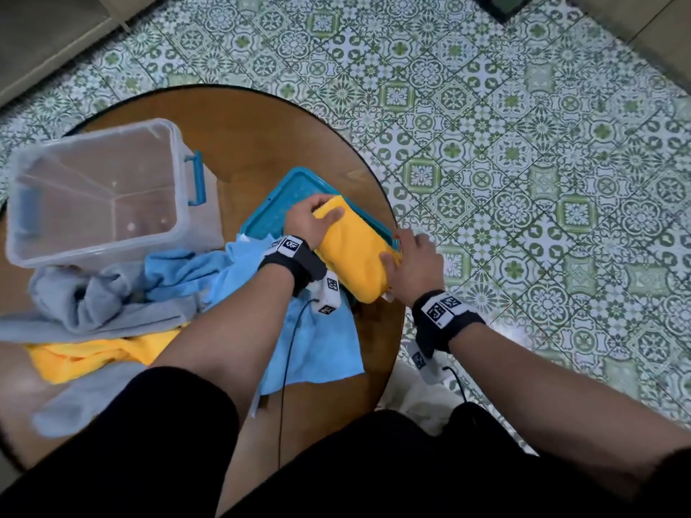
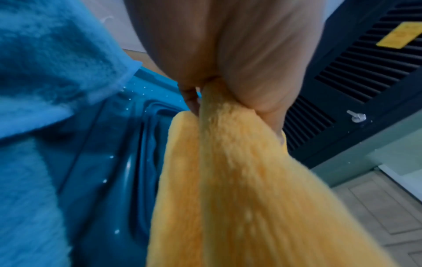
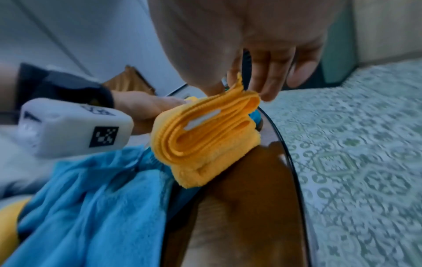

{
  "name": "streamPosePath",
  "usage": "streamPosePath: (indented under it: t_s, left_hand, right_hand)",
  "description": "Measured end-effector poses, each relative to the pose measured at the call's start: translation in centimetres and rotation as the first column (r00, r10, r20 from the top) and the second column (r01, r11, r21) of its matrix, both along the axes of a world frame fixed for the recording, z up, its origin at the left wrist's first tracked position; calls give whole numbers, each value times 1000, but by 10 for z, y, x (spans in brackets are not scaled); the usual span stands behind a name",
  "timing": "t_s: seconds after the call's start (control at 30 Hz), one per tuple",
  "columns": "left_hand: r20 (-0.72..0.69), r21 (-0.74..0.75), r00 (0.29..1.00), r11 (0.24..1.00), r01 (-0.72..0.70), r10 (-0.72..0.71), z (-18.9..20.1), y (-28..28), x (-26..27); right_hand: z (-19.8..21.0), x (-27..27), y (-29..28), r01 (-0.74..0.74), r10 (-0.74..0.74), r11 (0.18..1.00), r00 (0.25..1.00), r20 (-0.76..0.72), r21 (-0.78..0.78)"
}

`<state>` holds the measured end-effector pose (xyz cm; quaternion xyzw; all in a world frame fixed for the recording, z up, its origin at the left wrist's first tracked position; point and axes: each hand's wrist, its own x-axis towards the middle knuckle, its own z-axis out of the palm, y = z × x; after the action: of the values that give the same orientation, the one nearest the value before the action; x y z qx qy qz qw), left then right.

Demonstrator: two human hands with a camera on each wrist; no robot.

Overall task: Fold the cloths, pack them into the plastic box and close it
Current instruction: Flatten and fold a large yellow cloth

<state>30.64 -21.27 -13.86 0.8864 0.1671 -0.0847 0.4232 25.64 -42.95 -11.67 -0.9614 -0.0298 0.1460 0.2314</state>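
Observation:
A folded yellow cloth (image 1: 355, 252) is held between both hands just above the teal lid (image 1: 284, 203), which lies flat on the round wooden table (image 1: 254, 136). My left hand (image 1: 321, 211) grips the cloth's far end, thumb on top. My right hand (image 1: 407, 252) grips the near right end. In the left wrist view the left hand (image 2: 219, 86) pinches the yellow cloth (image 2: 239, 180) over the lid (image 2: 109, 153). In the right wrist view the right hand (image 3: 242, 81) pinches the layered edge of the cloth (image 3: 205, 133). The clear plastic box (image 1: 101, 188) stands open and empty at the left.
A blue cloth (image 1: 318, 342) lies crumpled under my left forearm. A grey cloth (image 1: 104, 304) and another yellow cloth (image 1: 97, 353) lie unfolded near the table's front left. The table edge runs close to my right hand, with tiled floor (image 1: 523, 162) beyond.

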Motion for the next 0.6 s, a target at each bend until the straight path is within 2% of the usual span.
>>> streamPosePath:
  t_s: [0.07, 0.13, 0.17, 0.23, 0.3, 0.47, 0.53, 0.6]
  left_hand:
    - [8, 115, 999, 992, -47, 47, -10, 0, -1]
    - [-41, 153, 993, 983, -102, 109, -14, -3, -1]
    - [-77, 168, 991, 981, -98, 112, -17, -4, -2]
    - [-106, 226, 992, 973, -46, 71, -22, -4, -5]
    - [-93, 256, 995, 967, -16, 41, -31, -5, -8]
    - [-71, 304, 997, 953, 6, 16, -44, -6, -10]
    - [-107, 318, 994, 948, 19, 15, -39, -5, -5]
    - [-141, 264, 989, 964, 0, 39, -34, 0, 1]
  right_hand:
    - [2, 0, 6, -87, 82, 996, 985, 150, 26]
    - [-2, -3, 12, -209, 197, 977, 957, 211, 34]
    - [-7, -4, 16, -280, 274, 960, 946, 175, 14]
    - [-22, -9, 19, -400, 400, 916, 916, 4, -16]
    - [-37, -11, 16, -429, 426, 903, 900, -91, -15]
    - [-44, -7, 11, -452, 445, 887, 891, -87, -91]
    - [-40, -6, 13, -456, 453, 879, 890, -57, -135]
    - [-30, -5, 19, -458, 467, 876, 884, 33, -148]
